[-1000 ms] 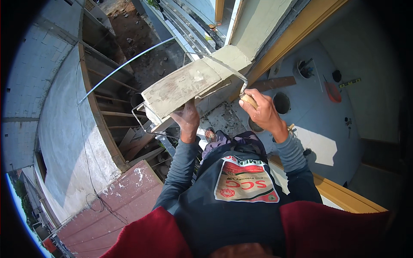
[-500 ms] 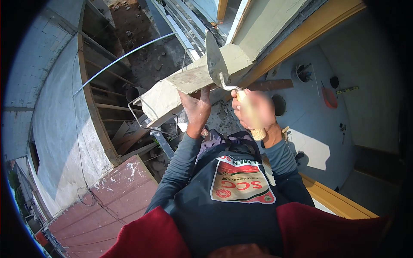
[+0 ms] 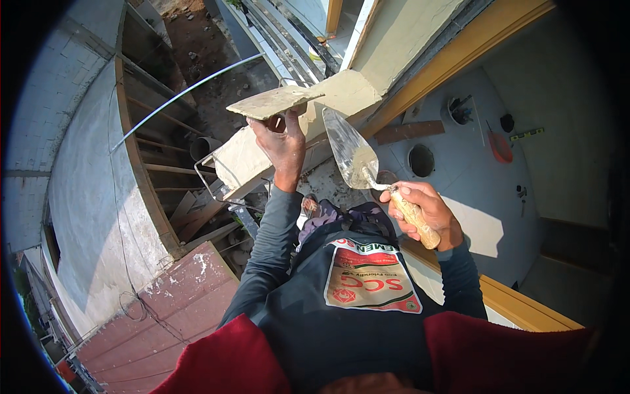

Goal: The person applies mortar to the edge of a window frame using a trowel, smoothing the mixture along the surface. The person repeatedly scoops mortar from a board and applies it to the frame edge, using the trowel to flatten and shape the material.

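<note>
My left hand [image 3: 283,148] is closed around the handle beneath a flat plastering float [image 3: 272,102]. The float is held level, its face up and coated with grey mortar, above a plastered ledge [image 3: 246,161]. In my right hand [image 3: 430,213] is the wooden handle of a pointed trowel [image 3: 351,148]. Its blade hangs clear of the float, tip toward the ledge, with wet mortar stuck near the heel. The ledge is pale and smooth on top and joins a plastered wall [image 3: 413,33] on the far right side.
A bent metal rod clamp [image 3: 207,171] grips the ledge's left end. Ochre door frame [image 3: 459,62] runs along the right. Down on the floor are a bucket [image 3: 461,110], a round container [image 3: 420,160] and a yellow spirit level [image 3: 527,134]. A pale pipe [image 3: 190,88] arcs at left, above reddish roofing [image 3: 164,315].
The float has lifted off the ledge and tipped level, shifting left. My right hand has drawn the trowel back toward me and right, away from the float.
</note>
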`<action>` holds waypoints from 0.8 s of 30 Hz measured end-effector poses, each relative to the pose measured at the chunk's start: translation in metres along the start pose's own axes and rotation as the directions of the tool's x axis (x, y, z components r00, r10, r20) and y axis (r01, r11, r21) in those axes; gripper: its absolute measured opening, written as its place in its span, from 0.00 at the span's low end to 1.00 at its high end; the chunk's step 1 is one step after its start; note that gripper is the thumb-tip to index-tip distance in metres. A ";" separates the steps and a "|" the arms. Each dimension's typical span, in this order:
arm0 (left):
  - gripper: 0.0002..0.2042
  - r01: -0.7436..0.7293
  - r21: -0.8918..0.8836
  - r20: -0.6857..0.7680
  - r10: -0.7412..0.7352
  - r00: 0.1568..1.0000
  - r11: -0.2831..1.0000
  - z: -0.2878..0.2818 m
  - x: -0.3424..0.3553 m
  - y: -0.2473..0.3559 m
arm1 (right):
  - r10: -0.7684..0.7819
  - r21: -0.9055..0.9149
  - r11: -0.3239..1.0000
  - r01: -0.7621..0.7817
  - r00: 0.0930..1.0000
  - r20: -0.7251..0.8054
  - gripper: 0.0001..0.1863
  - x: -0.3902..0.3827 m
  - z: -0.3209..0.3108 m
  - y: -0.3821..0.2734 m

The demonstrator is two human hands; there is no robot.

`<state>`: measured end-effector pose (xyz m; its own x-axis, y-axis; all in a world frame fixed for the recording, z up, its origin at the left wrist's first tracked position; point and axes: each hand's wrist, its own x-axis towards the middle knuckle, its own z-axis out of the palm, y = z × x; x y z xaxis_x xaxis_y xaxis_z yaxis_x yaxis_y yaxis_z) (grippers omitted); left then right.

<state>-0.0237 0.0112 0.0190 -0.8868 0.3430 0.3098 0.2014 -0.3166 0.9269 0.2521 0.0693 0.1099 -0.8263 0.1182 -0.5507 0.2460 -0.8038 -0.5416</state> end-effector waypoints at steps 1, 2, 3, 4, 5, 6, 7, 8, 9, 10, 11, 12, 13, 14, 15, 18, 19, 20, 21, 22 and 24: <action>0.23 -0.003 -0.056 0.019 0.004 1.000 0.998 -0.002 0.001 -0.004 | -0.167 -0.311 0.943 0.123 0.978 -0.121 0.21 -0.002 0.000 0.002; 0.23 0.001 -0.111 0.042 0.003 0.999 0.994 -0.003 0.000 -0.004 | -0.356 -0.597 0.782 0.181 0.915 -0.189 0.21 -0.006 0.001 0.004; 0.23 -0.020 -0.105 0.062 0.026 0.998 0.994 -0.003 0.000 -0.004 | -0.490 -0.761 0.633 0.144 0.835 -0.250 0.20 -0.007 0.002 0.003; 0.23 -0.017 -0.110 0.065 0.025 0.998 0.994 -0.002 -0.002 -0.004 | -0.736 -0.966 0.206 0.154 0.675 -0.049 0.19 0.000 -0.013 0.007; 0.23 -0.008 -0.154 0.083 0.021 0.996 0.988 0.000 -0.002 -0.002 | -0.798 -0.991 0.046 0.124 0.601 0.038 0.19 0.002 -0.014 0.001; 0.23 0.002 -0.197 0.101 0.018 0.995 0.980 0.001 -0.003 0.000 | -0.839 -0.991 -0.112 0.077 0.527 0.136 0.19 0.003 -0.014 -0.003; 0.23 0.000 -0.198 0.103 0.021 0.994 0.980 0.002 -0.004 0.000 | -0.841 -0.991 -0.112 0.078 0.524 0.136 0.19 0.003 -0.014 -0.004; 0.22 0.015 -0.220 0.120 0.012 0.993 0.975 0.002 -0.005 0.000 | -0.848 -0.982 -0.188 0.019 0.501 0.173 0.18 0.003 -0.014 -0.005; 0.22 0.030 -0.240 0.135 0.003 0.991 0.970 0.002 -0.006 0.000 | -0.851 -0.964 -0.262 -0.040 0.480 0.211 0.18 0.003 -0.014 -0.006; 0.22 0.028 -0.241 0.134 0.004 0.991 0.970 0.002 -0.007 -0.001 | -0.851 -0.964 -0.264 -0.040 0.480 0.213 0.18 0.003 -0.015 -0.007; 0.22 0.026 -0.220 0.141 0.006 0.990 0.975 0.002 -0.008 -0.002 | -0.842 -0.960 -0.277 -0.044 0.493 0.220 0.18 0.003 -0.018 -0.006; 0.22 0.023 -0.199 0.148 0.007 0.989 0.980 0.002 -0.009 -0.003 | -0.831 -0.956 -0.291 -0.047 0.507 0.228 0.18 0.004 -0.019 -0.006; 0.22 0.021 -0.198 0.146 0.008 0.989 0.980 0.001 -0.009 -0.003 | -0.831 -0.955 -0.292 -0.044 0.507 0.230 0.18 0.005 -0.019 -0.006; 0.22 0.048 -0.168 0.159 -0.021 0.987 0.985 0.001 -0.010 -0.003 | -0.817 -0.951 -0.310 -0.007 0.514 0.263 0.18 0.005 -0.018 -0.005; 0.22 0.075 -0.138 0.171 -0.051 0.984 0.988 0.001 -0.010 -0.002 | -0.802 -0.944 -0.328 0.031 0.520 0.295 0.17 0.005 -0.016 -0.005; 0.22 0.123 -0.161 0.252 -0.080 0.964 0.979 0.002 -0.013 0.004 | -0.766 -0.918 -0.378 0.119 0.517 0.382 0.15 0.009 -0.005 -0.006; 0.23 0.029 -0.104 0.243 -0.003 0.970 0.994 0.001 -0.013 -0.006 | -0.765 -0.917 -0.379 0.123 0.517 0.385 0.15 0.010 -0.004 -0.005; 0.23 0.027 -0.105 0.243 -0.001 0.970 0.994 0.001 -0.013 -0.006 | -0.756 -0.928 -0.335 0.164 0.541 0.369 0.15 0.010 -0.003 -0.004; 0.22 0.003 -0.116 0.234 0.024 0.972 0.993 0.002 -0.014 -0.006 | -0.746 -0.936 -0.289 0.203 0.565 0.353 0.15 0.011 -0.002 -0.003; 0.22 -0.020 -0.127 0.225 0.049 0.973 0.992 0.003 -0.016 -0.006 | -0.746 -0.935 -0.290 0.203 0.564 0.354 0.15 0.014 -0.002 -0.002; 0.22 0.011 -0.180 0.224 0.030 0.974 0.984 0.003 -0.018 0.000 | -0.825 -0.954 -0.276 0.119 0.480 0.298 0.16 0.020 -0.005 0.000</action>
<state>-0.0067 0.0072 0.0142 -0.7646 0.5228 0.3769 0.1129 -0.4671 0.8770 0.2379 0.0747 0.0961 -0.7507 0.5460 0.3719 0.3172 0.7917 -0.5222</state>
